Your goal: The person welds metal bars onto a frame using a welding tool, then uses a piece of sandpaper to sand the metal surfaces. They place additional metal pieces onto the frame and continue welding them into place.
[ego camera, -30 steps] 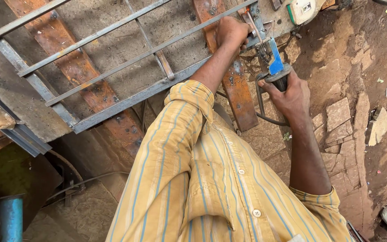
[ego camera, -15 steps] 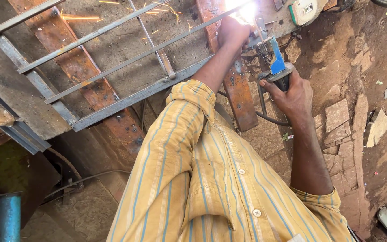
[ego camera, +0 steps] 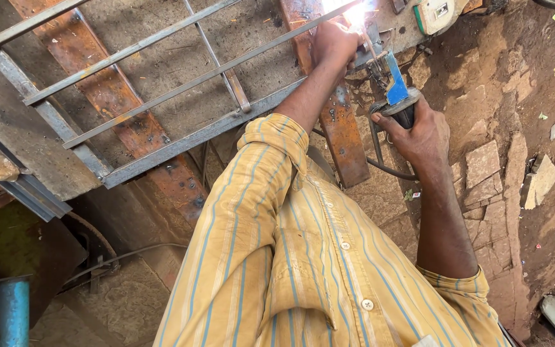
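Frame of grey steel bars lies flat across rusty beams, long bars running lower left to upper right. Left hand sits fisted on the frame's upper bar, right beside a white arc flash; what it clamps, cannot tell. Right hand has a closed grip round the black handle of a blue electrode holder. Holder's long axis near upright in view, tilted slightly left; thin rod points up-left into the flash. Black cable loops below the hand. Right of that, broken stone slabs on dirt.
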